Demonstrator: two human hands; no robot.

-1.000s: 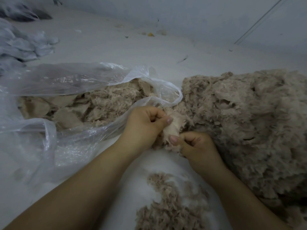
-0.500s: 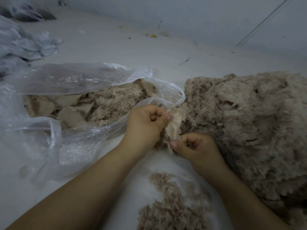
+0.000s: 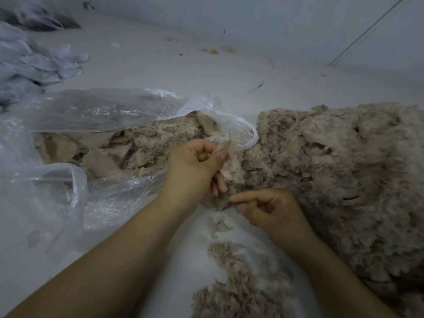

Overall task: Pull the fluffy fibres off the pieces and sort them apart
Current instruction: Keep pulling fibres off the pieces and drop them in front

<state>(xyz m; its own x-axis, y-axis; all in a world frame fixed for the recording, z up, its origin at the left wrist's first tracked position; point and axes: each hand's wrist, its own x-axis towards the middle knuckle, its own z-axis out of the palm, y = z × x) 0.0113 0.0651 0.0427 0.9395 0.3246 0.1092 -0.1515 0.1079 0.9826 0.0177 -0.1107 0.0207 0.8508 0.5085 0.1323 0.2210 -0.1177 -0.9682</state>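
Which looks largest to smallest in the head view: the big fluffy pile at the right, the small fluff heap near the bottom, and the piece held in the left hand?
1. big fluffy pile
2. small fluff heap, though it lies nearer the camera
3. piece pinched by the left hand

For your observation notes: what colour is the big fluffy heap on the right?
The fluffy heap is a pale greyish beige, seen in the head view.
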